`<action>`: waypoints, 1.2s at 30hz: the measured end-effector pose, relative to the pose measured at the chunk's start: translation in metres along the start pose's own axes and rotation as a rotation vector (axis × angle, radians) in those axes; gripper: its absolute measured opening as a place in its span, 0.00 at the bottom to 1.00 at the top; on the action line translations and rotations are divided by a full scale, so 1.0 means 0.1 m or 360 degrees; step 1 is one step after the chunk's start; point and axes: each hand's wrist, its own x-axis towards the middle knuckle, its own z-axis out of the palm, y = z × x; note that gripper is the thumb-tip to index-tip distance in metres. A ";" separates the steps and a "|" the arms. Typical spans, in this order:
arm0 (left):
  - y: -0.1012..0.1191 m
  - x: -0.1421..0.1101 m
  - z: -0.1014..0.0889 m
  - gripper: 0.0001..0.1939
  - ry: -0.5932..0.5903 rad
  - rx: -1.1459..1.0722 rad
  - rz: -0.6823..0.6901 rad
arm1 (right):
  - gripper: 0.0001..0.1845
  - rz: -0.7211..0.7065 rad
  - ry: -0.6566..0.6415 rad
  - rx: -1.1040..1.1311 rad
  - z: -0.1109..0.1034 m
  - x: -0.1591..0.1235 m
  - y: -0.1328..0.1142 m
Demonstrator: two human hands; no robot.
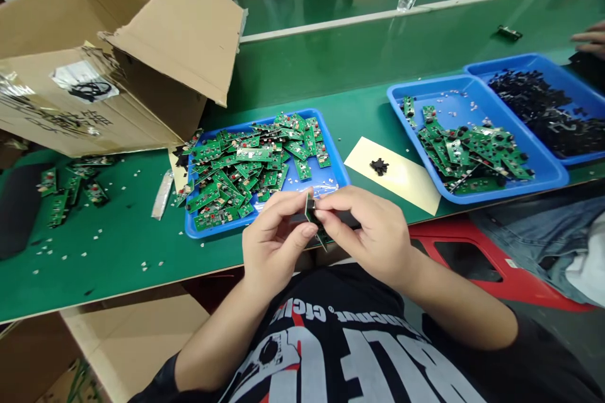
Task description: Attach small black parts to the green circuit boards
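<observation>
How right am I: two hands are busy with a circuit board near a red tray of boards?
The head view shows a blue tray, not red. The left hand and right hand are busy with a circuit board near it, and boards are heaped inside.

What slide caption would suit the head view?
Left hand holds a green circuit board, right hand at its black part, before a blue tray of similar boards.

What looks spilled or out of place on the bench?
Loose circuit boards lie on the green bench at left, outside the blue trays, with small pale bits scattered nearby, so both look stray.
</observation>
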 end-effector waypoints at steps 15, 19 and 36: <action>0.07 -0.06 0.03 0.13 0.0000 -0.0346 -0.0657 | 0.07 0.0059 -0.0140 -0.0285 -0.10 0.09 0.01; 0.16 0.01 0.00 0.17 -0.0083 -0.0392 -0.0927 | 0.08 -0.0130 -0.0205 -0.0416 -0.17 0.11 0.04; 0.18 0.17 -0.22 0.15 -0.0741 -0.0299 -0.1137 | 0.07 -0.0145 0.0158 -0.0280 -0.61 0.27 0.08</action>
